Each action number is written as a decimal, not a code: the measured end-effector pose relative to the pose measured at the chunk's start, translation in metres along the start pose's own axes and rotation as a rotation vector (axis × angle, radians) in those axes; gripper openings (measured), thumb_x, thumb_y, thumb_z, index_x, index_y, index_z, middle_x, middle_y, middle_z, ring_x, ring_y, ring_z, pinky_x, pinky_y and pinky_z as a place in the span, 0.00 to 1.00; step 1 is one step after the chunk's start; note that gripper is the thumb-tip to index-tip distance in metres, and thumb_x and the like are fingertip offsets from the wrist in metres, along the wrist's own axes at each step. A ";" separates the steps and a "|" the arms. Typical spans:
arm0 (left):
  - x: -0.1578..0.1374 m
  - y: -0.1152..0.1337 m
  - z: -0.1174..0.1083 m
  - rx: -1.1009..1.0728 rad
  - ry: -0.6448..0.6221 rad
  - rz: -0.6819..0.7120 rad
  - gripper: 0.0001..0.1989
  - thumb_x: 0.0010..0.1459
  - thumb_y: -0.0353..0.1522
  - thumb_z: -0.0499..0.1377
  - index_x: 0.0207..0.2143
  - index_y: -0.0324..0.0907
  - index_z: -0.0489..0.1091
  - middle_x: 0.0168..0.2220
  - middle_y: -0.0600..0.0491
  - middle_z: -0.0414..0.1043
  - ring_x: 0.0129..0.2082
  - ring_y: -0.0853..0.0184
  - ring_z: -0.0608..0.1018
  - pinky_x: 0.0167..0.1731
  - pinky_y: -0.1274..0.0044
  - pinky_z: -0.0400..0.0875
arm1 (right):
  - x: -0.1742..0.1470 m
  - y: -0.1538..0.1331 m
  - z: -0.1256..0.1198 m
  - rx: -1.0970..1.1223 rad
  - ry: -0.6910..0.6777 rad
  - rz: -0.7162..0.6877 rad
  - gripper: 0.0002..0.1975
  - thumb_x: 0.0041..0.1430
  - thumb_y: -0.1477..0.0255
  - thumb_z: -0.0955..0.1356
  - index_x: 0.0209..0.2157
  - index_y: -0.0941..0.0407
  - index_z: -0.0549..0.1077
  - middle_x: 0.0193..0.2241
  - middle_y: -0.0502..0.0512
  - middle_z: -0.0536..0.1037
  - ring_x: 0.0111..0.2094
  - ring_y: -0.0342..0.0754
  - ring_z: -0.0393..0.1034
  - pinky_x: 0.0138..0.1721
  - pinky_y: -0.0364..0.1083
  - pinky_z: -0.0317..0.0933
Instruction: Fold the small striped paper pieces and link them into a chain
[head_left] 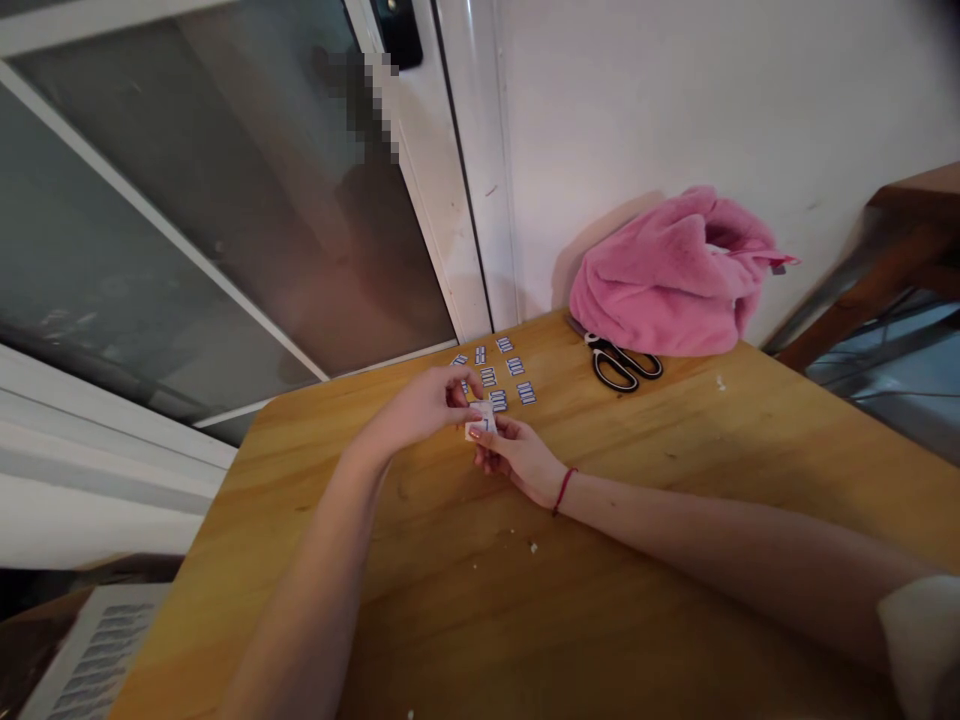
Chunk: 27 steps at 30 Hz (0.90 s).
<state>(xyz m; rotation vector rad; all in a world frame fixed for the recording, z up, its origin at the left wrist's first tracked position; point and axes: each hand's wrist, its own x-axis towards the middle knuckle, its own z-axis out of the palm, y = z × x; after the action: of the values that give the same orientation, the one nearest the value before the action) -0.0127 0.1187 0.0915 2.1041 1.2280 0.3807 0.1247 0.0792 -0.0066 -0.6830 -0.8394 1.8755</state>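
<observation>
Between my two hands is a small white piece of paper (481, 423) with blue marks on it. My left hand (441, 400) pinches it from the upper left. The thumb of my right hand (517, 452) presses on its lower edge, with the other fingers curled beneath. Just beyond my hands, several small white-and-blue printed cut pieces (514, 366) lie in loose rows on the wooden table (420, 570). My left hand partly hides the nearest ones on the left.
Black-handled scissors (616, 362) lie at the back of the table, partly under a pink plush bag (675, 275) against the wall. Small white scraps (533, 548) dot the tabletop. A framed glass door (247, 200) borders the far left edge; a printed sheet (105, 650) is at lower left.
</observation>
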 end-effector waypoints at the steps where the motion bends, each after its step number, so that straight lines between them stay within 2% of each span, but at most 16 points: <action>1: 0.000 -0.001 -0.001 -0.022 -0.006 -0.003 0.08 0.50 0.33 0.58 0.34 0.42 0.66 0.22 0.57 0.68 0.24 0.71 0.71 0.24 0.80 0.62 | 0.000 -0.001 0.001 -0.004 -0.005 0.000 0.17 0.43 0.66 0.73 0.31 0.60 0.66 0.17 0.47 0.70 0.18 0.37 0.62 0.19 0.37 0.55; 9: -0.001 -0.005 -0.010 -0.171 -0.055 -0.080 0.06 0.50 0.31 0.57 0.32 0.40 0.68 0.25 0.55 0.72 0.27 0.71 0.75 0.31 0.77 0.68 | 0.000 0.002 0.000 0.002 -0.020 -0.012 0.17 0.44 0.64 0.72 0.32 0.60 0.66 0.17 0.48 0.70 0.18 0.37 0.62 0.19 0.38 0.55; 18: -0.002 -0.013 -0.015 -0.197 -0.095 -0.048 0.07 0.51 0.33 0.57 0.33 0.40 0.70 0.29 0.53 0.74 0.28 0.71 0.75 0.31 0.77 0.69 | 0.002 0.004 -0.004 0.038 -0.041 0.000 0.18 0.46 0.60 0.71 0.34 0.59 0.67 0.18 0.50 0.72 0.17 0.38 0.63 0.20 0.39 0.55; 23: -0.003 -0.011 -0.016 -0.165 -0.070 -0.077 0.07 0.51 0.32 0.57 0.33 0.40 0.71 0.28 0.53 0.74 0.28 0.71 0.74 0.31 0.77 0.69 | 0.002 0.004 -0.005 0.044 -0.044 -0.002 0.18 0.47 0.61 0.70 0.34 0.59 0.66 0.18 0.50 0.72 0.17 0.38 0.63 0.20 0.38 0.54; 27: -0.004 -0.013 -0.022 -0.134 0.017 -0.069 0.09 0.51 0.32 0.56 0.36 0.40 0.72 0.28 0.54 0.73 0.27 0.72 0.73 0.31 0.77 0.69 | 0.003 0.005 -0.004 0.032 -0.025 0.010 0.18 0.46 0.61 0.70 0.33 0.59 0.65 0.17 0.50 0.72 0.16 0.38 0.62 0.19 0.38 0.53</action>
<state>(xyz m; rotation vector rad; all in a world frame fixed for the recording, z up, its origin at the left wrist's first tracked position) -0.0356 0.1283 0.0994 1.9441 1.2458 0.4383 0.1241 0.0811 -0.0128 -0.6461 -0.8216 1.9065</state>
